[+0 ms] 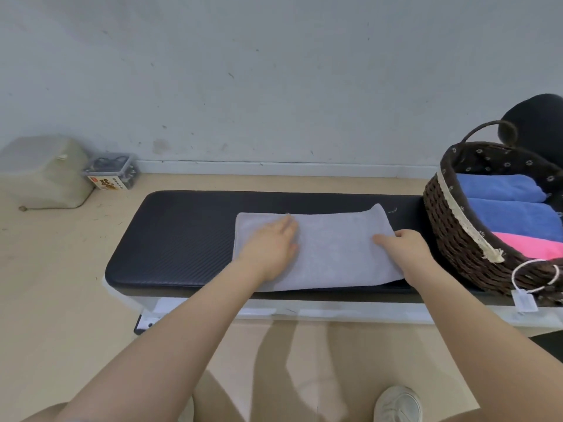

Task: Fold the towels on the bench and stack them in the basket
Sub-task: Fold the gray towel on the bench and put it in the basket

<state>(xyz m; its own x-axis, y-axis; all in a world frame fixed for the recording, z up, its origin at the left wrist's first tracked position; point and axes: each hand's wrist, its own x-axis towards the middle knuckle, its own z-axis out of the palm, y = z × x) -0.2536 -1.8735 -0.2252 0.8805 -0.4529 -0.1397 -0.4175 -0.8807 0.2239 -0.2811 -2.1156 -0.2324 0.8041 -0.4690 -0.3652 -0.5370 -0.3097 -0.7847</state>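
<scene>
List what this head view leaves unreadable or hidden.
- Dark woven wicker basket: right side cut off by the frame edge, so its towel count is unknown.
- Right hand: fingertips curl under the grey towel edge; grip unseen.
- Small clear plastic box: label print too small.

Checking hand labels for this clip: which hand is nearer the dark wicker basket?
Right. The right hand grips the grey towel's edge beside the dark wicker basket; the left hand presses the towel's far side.
</scene>
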